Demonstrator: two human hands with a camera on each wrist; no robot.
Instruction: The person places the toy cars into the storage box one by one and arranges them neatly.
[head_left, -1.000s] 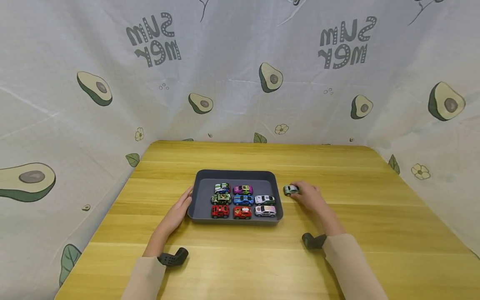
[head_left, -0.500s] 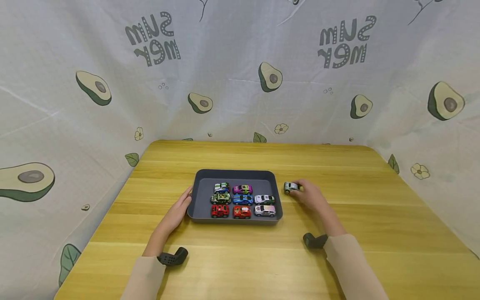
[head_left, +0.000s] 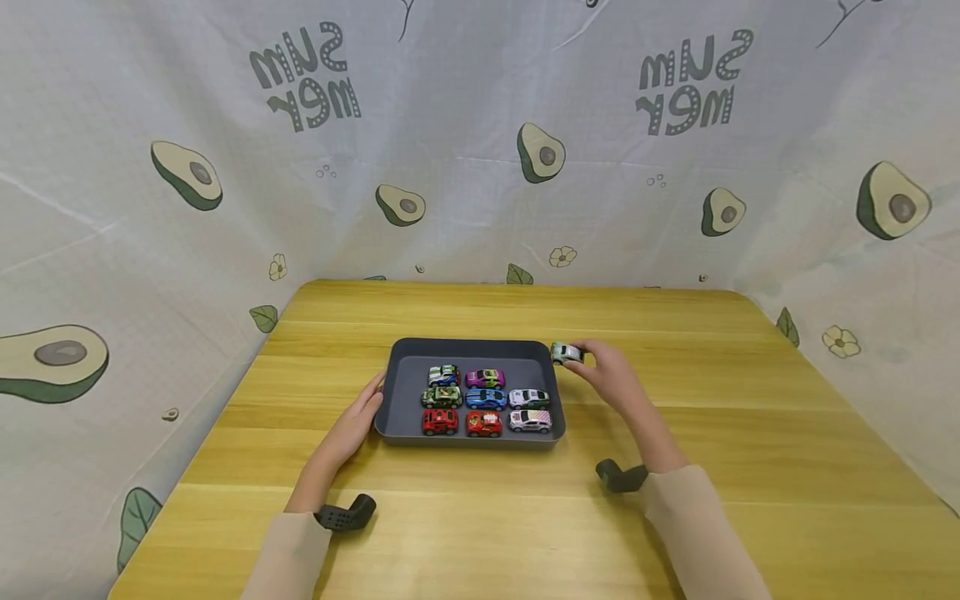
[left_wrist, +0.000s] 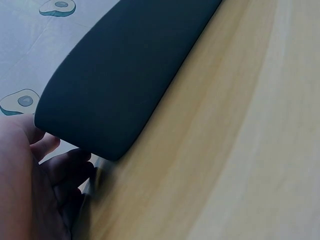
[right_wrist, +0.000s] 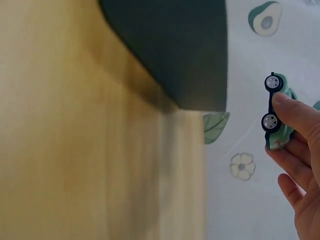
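My right hand (head_left: 609,373) pinches a pale green toy car (head_left: 567,353) between thumb and fingers. It holds the car in the air by the right rim of a dark grey tray (head_left: 471,442); the right wrist view shows the car's wheels and thumb (right_wrist: 295,112) on its side. Inside the tray stand several toy cars in rows, among them a purple car (head_left: 485,379), a blue car (head_left: 486,400), a red car (head_left: 440,422) and a white car (head_left: 530,421). My left hand (head_left: 356,425) rests against the tray's left wall, its fingers (left_wrist: 65,167) partly shadowed in the left wrist view.
The tray stands on a wooden table (head_left: 480,517). Behind and at both sides hangs a pale cloth (head_left: 465,75) printed with avocados and lettering. The tray's back right corner, behind the white cars, shows bare floor (head_left: 525,371).
The right hand has lifted the pale green toy car off the table and carried it left and away from me to the tray's right rim. The left hand and tray stay put.
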